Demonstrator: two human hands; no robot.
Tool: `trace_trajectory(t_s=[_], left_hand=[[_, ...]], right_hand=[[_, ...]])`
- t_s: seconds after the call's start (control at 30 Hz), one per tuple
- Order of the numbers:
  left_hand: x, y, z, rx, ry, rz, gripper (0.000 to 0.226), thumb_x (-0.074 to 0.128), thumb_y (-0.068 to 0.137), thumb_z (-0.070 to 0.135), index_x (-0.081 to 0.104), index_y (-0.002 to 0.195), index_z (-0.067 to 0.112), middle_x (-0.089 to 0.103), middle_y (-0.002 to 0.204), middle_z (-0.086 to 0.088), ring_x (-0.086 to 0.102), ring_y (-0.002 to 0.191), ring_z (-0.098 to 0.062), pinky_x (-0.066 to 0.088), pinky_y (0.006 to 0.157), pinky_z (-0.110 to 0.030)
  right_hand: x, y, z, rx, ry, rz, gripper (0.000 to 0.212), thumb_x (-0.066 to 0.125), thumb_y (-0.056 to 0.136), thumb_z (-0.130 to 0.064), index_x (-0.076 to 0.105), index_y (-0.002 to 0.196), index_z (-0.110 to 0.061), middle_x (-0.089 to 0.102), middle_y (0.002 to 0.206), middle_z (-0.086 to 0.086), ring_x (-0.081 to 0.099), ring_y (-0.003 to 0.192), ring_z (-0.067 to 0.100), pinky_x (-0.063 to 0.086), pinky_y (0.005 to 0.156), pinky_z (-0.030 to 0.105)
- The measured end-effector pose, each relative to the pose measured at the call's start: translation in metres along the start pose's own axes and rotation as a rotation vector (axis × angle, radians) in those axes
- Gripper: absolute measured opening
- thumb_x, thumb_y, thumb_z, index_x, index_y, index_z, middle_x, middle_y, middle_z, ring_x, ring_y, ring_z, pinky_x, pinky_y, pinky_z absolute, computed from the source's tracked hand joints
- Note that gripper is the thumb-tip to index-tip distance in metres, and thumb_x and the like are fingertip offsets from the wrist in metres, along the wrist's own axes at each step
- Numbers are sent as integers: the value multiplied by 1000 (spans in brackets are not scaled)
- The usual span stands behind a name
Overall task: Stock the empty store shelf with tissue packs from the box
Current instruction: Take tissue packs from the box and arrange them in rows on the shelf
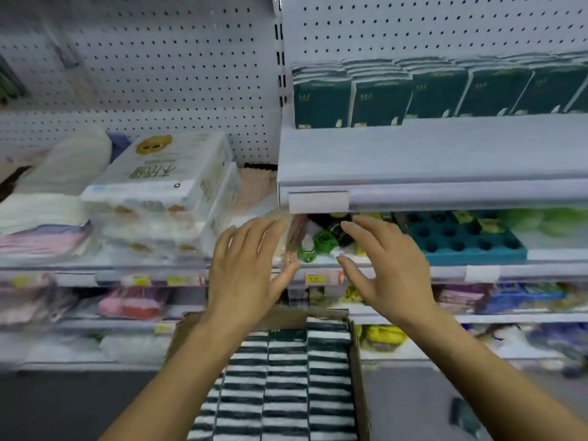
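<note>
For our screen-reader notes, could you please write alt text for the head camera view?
Two empty, open hands, the left hand and right hand, are held above a cardboard box of dark tissue packs. A row of matching packs lines the back of the upper right shelf.

The box (pixel 358 370) runs off the bottom edge; lower shelf goods (pixel 133 300) blur.

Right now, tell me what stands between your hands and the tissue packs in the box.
Nothing visible. The left hand and right hand hover open and empty above the open-topped box; the tissue packs lie exposed below, uncovered.
</note>
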State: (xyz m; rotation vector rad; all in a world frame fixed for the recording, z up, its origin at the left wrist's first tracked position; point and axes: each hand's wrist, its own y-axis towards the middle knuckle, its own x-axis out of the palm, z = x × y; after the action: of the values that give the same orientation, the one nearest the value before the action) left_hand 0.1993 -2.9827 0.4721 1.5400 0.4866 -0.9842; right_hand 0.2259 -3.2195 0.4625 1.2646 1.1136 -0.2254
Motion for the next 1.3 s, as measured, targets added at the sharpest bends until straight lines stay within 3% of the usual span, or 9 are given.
trace_trajectory(t_s=[0.17,0.3,0.4,0.6,0.77,0.93,1.13,1.3], left_hand=[[27,-68,-7,-121,-21,-248,64,44,91,58,45,143,19,55,138,-3,51,123,-25,45,100,-45],[56,-115,-4,-234,-93,-444,66,51,93,57,39,147,21,51,143,-2,49,128,-24,41,103,-43],[80,-146,2,-327,-193,-606,69,47,95,57,29,152,23,42,150,1,42,134,-23,38,107,-43],[149,-165,8,-434,-367,-765,62,49,98,47,29,152,23,38,152,0,37,136,-22,42,102,-39],[211,-160,8,-523,-468,-815,55,53,99,36,34,149,24,39,149,-3,36,137,-23,43,103,-40],[254,-152,8,-452,-485,-749,39,52,100,21,49,139,23,51,138,-5,50,124,-27,47,95,-41],[289,-146,3,-364,-444,-779,37,56,99,28,54,136,26,53,140,4,54,120,-22,50,90,-36],[305,-143,3,-379,-491,-743,37,57,98,33,56,133,22,61,124,0,61,107,-22,53,84,-38]], right_hand=[[42,-59,-15,35,11,-227,43,61,89,-38,57,128,-20,59,125,3,59,107,27,51,76,40],[72,-101,-9,58,18,-374,44,69,84,-34,57,125,-23,62,115,2,60,100,27,51,73,39],[94,-130,1,133,7,-560,43,69,83,-34,60,125,-24,63,115,-1,59,104,26,49,78,39],[139,-162,20,198,-74,-760,46,73,80,-33,63,123,-20,64,114,5,58,108,30,45,86,42],[177,-180,37,227,-124,-784,42,76,74,-32,67,113,-21,61,109,6,54,105,31,44,83,41],[207,-187,48,235,-161,-794,39,70,78,-35,64,115,-23,55,114,6,47,109,29,39,86,41],[227,-197,59,213,-186,-729,34,80,64,-36,68,91,-20,53,99,6,50,93,29,42,74,40],[235,-206,58,183,-204,-661,42,82,61,-40,68,94,-20,54,99,6,50,92,29,42,74,40]])
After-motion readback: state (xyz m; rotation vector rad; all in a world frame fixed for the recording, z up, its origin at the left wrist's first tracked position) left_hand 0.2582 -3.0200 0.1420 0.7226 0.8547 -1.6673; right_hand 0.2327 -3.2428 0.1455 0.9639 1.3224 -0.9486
